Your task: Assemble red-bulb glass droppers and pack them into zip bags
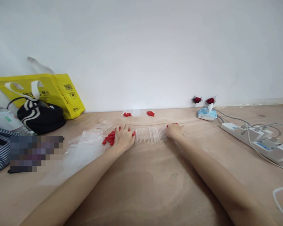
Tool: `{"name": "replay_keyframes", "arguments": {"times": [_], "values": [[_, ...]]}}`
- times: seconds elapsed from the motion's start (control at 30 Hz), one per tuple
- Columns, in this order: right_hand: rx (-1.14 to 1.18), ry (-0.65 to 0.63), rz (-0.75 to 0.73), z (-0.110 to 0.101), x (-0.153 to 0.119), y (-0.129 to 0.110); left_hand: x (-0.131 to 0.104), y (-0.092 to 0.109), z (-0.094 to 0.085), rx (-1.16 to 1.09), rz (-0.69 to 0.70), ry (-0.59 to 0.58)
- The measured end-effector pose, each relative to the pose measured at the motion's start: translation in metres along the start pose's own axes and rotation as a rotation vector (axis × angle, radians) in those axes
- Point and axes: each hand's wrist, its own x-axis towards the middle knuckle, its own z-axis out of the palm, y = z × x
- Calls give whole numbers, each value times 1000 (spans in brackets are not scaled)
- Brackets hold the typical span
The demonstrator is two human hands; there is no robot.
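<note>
A row of thin clear plastic sticks (151, 135) lies side by side on the wooden table. At its left end my left hand (124, 137) rests palm down, fingers apart, over a pile of small red bulb-shaped pieces (110, 137). One red piece shows by its thumb. My right hand (174, 131) is bent at the row's right end, its fingers mostly hidden behind the back of the hand. A few red pieces peek out just beyond it. Clear zip bags (87, 147) lie flat to the left, partly beneath the pile.
Near the wall lie clear bags with red pieces (150, 113) on them or inside. A yellow bag (73, 97), black pouch (41, 117) and bottle (8, 121) stand left. Right are a tissue pack (207, 114), dark red flowers (210, 100) and a power strip (257, 141) with cables.
</note>
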Motion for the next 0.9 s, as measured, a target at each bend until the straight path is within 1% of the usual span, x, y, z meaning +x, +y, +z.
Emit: {"name": "replay_keyframes", "arguments": {"times": [0.1, 0.17, 0.2, 0.23, 0.3, 0.37, 0.4, 0.47, 0.53, 0.63, 0.77, 0.9], "values": [[-7, 18, -28, -6, -7, -1, 2, 1, -2, -1, -4, -1], [-7, 40, -88, -12, -16, 0, 0, 1, -8, -6, -16, 17], [-4, 59, -162, -16, -22, 1, -3, 1, -11, -24, -14, 38], [3, 79, -269, -18, -29, 3, -7, 1, -16, -58, -2, 61], [30, 113, -549, -22, -45, 7, -20, 3, -26, -182, 63, 89], [61, 120, -793, -23, -62, 13, -36, 6, -33, -341, 160, 48], [74, 118, -876, -22, -70, 15, -44, 8, -36, -401, 193, 23], [96, 107, -972, -20, -81, 19, -57, 11, -37, -477, 235, -19], [122, 87, -1007, -19, -88, 21, -64, 12, -36, -511, 238, -26], [205, 52, -1018, -19, -89, 21, -65, 14, -34, -540, 216, -21], [388, -9, -974, -18, -88, 17, -62, 19, -33, -550, 229, -50], [532, -33, -944, -6, -92, 9, -60, 24, -25, -520, 238, -52]]}}
